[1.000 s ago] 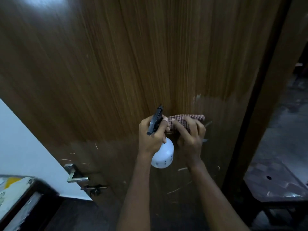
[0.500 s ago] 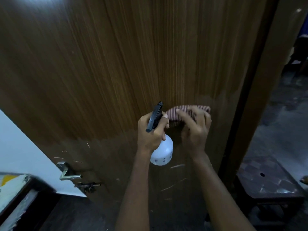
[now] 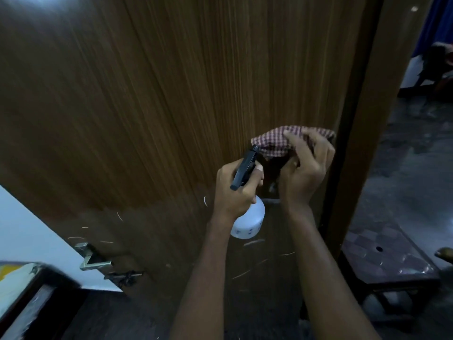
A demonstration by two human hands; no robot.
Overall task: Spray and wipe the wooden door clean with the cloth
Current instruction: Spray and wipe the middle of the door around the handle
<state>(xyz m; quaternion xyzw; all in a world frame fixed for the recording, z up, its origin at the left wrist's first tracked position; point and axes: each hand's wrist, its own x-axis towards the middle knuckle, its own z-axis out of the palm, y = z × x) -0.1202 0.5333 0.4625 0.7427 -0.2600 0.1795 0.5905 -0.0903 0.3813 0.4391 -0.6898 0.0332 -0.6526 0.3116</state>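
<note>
The wooden door (image 3: 152, 99) fills most of the view, its lower part darker and marked with pale scratches. My left hand (image 3: 236, 190) grips a white spray bottle (image 3: 248, 223) by its black trigger head (image 3: 244, 170), nozzle toward the door. Just to its right, my right hand (image 3: 304, 168) holds a red-and-white checked cloth (image 3: 274, 141) against the door near its right edge, fingers curled over the cloth's top.
A metal door handle (image 3: 94, 260) and a latch (image 3: 122, 276) sit at the door's lower left. The door frame (image 3: 362, 119) stands right of the cloth. A low dark stool (image 3: 387, 261) is on the floor at right. A white wall (image 3: 31, 231) and dark furniture lie lower left.
My right hand has slid the cloth up and to the right, toward the door's edge. The left hand with the bottle stayed about where it was.
</note>
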